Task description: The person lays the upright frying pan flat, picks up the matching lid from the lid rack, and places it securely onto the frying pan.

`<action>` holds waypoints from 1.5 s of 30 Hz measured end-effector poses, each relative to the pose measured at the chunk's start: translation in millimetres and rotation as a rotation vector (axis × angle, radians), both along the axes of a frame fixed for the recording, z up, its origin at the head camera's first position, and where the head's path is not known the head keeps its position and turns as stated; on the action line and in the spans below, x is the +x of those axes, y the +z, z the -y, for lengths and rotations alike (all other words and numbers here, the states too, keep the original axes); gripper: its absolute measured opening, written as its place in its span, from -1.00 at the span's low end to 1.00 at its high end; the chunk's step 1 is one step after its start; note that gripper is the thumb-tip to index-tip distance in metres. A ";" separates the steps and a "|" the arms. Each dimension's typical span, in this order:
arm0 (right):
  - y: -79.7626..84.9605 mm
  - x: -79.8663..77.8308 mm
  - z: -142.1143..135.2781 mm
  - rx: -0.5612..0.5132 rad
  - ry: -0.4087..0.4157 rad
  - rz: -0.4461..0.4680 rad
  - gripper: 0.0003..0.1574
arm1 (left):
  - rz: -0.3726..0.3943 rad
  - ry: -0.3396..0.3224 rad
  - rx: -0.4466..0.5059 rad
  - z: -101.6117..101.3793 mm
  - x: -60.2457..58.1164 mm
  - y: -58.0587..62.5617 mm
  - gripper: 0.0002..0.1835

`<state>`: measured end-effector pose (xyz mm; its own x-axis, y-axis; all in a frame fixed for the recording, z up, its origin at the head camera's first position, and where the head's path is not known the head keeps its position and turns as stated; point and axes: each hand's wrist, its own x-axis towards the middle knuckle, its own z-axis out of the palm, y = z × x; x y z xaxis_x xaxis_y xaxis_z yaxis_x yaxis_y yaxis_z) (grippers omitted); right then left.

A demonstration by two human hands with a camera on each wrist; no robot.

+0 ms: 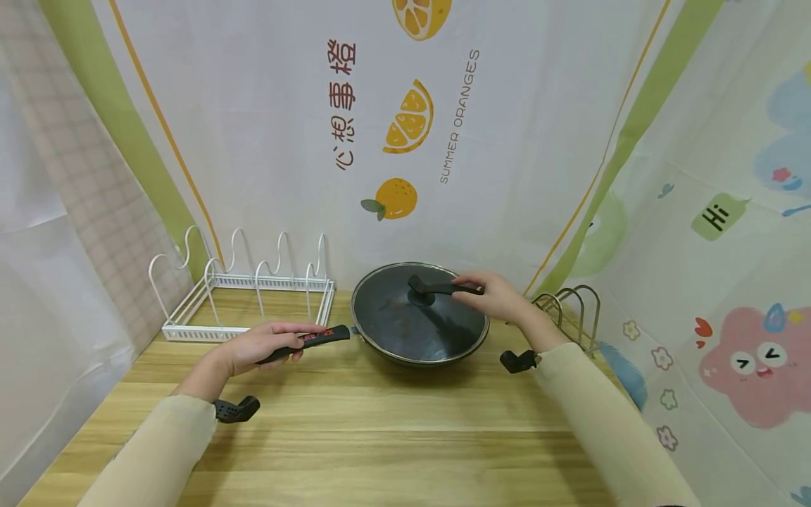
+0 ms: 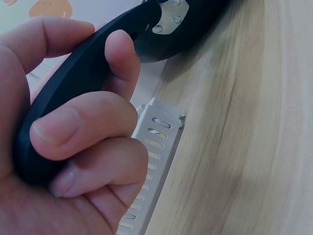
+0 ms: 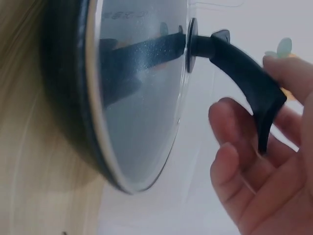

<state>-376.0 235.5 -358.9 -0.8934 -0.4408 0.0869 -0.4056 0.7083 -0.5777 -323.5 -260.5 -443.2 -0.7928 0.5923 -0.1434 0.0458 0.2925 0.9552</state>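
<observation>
A dark wok [image 3: 66, 103] sits on the wooden table with a glass lid [image 1: 386, 317] over it. My left hand [image 1: 262, 343] grips the wok's black handle [image 1: 331, 336], which points left. In the left wrist view, fingers [image 2: 83, 125] curl around that handle, and a riveted metal bracket [image 2: 171, 17] joins it to the wok. On the other side, my right hand [image 1: 497, 296] holds the end of the lid's curved black handle [image 1: 434, 288]. Its thumb lies along the top, and the other fingers bend underneath, as the right wrist view shows.
A white wire rack [image 1: 253, 335] with tall loops stands at the back left, behind the left hand. Behind the right forearm is a gold-coloured wire rack [image 1: 586, 310]. A printed curtain [image 1: 279, 141] hangs behind the wooden table [image 1: 380, 436], with another cloth on the right.
</observation>
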 end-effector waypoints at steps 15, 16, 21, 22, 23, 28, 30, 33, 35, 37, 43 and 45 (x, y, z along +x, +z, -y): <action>-14.7 11.9 -35.7 -0.181 0.027 0.093 -0.29 | -0.001 -0.007 -0.002 -1.3 0.0 0.0 -0.46; -15.2 12.5 -36.5 -0.185 0.031 0.094 -0.30 | -0.004 -0.007 -0.001 -1.2 -0.2 -0.2 -0.46; -17.7 14.8 -37.7 -0.209 0.024 0.105 -0.33 | -0.010 -0.008 0.005 -0.2 -1.4 -1.4 -0.47; -18.4 15.2 -37.6 -0.214 0.019 0.107 -0.34 | -0.010 -0.009 0.005 -0.1 -1.6 -1.4 -0.47; -19.0 15.5 -37.5 -0.218 0.012 0.109 -0.34 | -0.009 -0.011 0.005 0.0 -1.7 -1.5 -0.47; -20.9 16.8 -36.9 -0.225 0.002 0.107 -0.33 | -0.005 -0.011 0.006 -0.3 -1.5 -1.2 -0.47; -21.1 17.5 -36.4 -0.224 -0.006 0.109 -0.33 | -0.004 -0.008 0.006 -0.4 -1.1 -1.0 -0.47; -21.4 18.4 -35.7 -0.221 -0.013 0.113 -0.31 | -0.003 -0.004 0.004 -0.7 -0.4 -0.9 -0.47; -21.6 19.0 -35.3 -0.221 -0.014 0.111 -0.31 | -0.001 -0.003 0.003 -0.8 -0.1 -1.0 -0.47; -22.3 19.2 -34.9 -0.221 -0.017 0.104 -0.30 | -0.002 -0.002 0.003 -0.7 0.1 -1.1 -0.47; -23.6 21.6 -32.7 -0.213 -0.030 0.083 -0.32 | -0.005 0.000 0.010 0.1 0.0 -1.5 -0.48; -23.7 23.3 -31.1 -0.216 -0.034 0.078 -0.32 | -0.003 0.000 0.012 0.2 0.1 -1.6 -0.48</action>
